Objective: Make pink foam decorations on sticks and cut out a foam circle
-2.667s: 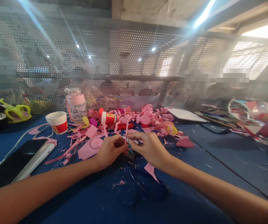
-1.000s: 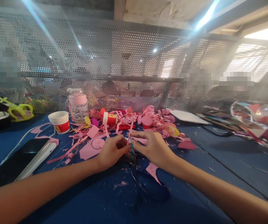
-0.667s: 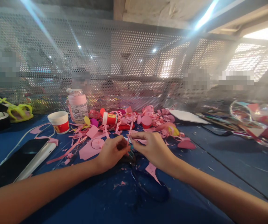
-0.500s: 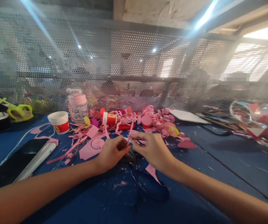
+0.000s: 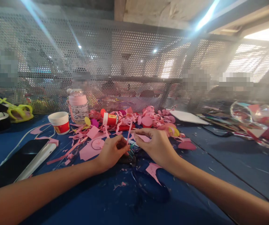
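Note:
My left hand (image 5: 113, 152) pinches a thin pink paper strip (image 5: 129, 132), which stands up slanted from the fingertips. My right hand (image 5: 157, 146) hovers just to the right of the strip, thumb and forefinger apart with nothing visible between them. Below the fingers lies a small teal object (image 5: 131, 150), partly covered, whose kind I cannot make out. Dark blue scissor-like loops (image 5: 152, 190) rest nearer to me on the blue table (image 5: 83, 200). A cut pink paper scrap (image 5: 153, 172) lies beside them.
Pink paper shreds (image 5: 125, 120) are heaped behind my hands, with a tipped red paper cup (image 5: 111, 119). Stacked cups (image 5: 58, 122), a pink-lidded bottle (image 5: 78, 106) and a phone (image 5: 14, 162) are on the left. Clear plastic packaging (image 5: 268, 115) sits far right, before a perforated screen (image 5: 134, 62).
My right hand has moved up and slightly right, off the strip, and its thumb and forefinger have parted. The left hand keeps the strip and has barely moved.

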A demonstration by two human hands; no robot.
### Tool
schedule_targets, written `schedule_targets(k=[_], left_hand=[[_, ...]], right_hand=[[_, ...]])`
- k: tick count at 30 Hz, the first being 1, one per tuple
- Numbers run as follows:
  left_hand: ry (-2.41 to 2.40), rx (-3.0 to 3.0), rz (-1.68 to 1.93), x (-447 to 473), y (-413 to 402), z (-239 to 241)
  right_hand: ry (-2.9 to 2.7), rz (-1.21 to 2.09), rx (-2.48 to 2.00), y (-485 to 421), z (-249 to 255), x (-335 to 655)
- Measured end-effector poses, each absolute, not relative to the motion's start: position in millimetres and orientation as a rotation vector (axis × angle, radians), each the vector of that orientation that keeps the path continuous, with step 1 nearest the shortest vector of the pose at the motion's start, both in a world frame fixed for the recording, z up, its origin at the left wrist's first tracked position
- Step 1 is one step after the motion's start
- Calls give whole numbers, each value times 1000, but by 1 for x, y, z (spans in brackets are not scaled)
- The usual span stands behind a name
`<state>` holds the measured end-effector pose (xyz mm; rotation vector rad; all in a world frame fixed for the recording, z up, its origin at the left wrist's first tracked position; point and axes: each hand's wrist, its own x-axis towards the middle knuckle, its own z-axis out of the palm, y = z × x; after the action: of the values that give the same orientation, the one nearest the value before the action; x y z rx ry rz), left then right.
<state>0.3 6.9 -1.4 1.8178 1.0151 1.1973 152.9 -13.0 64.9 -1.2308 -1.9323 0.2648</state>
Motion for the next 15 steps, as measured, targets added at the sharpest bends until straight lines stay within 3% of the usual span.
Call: schedule_targets(k=[15], left_hand=[[887, 1542, 1271, 0, 15, -3]], right_hand=[[-1940, 259, -1294, -4, 65, 159]])
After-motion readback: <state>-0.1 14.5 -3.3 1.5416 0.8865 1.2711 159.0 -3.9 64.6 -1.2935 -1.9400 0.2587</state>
